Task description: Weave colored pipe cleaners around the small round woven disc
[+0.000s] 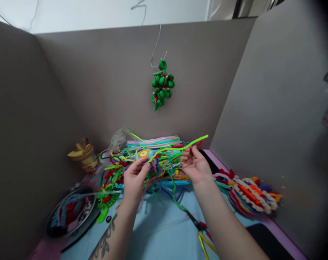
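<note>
My left hand [136,177] and right hand [195,162] pinching a lime-green pipe cleaner [169,148], open counter [158,245] at six o'clock, partition [112,83] edging twelve

We see blue-covered table [153,245], pink at edges. On it: yellow-handled scissors [199,226], dark round piece [108,219], metal dish [94,207] at left, striped bundle [254,195] at right, blue-rimmed tray [184,182] heaped with fuzzy stems [164,173].

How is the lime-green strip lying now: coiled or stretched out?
Stretched out: the lime-green strip runs from the left hand in gentle bends to the right hand and past it to a free tip.
</note>
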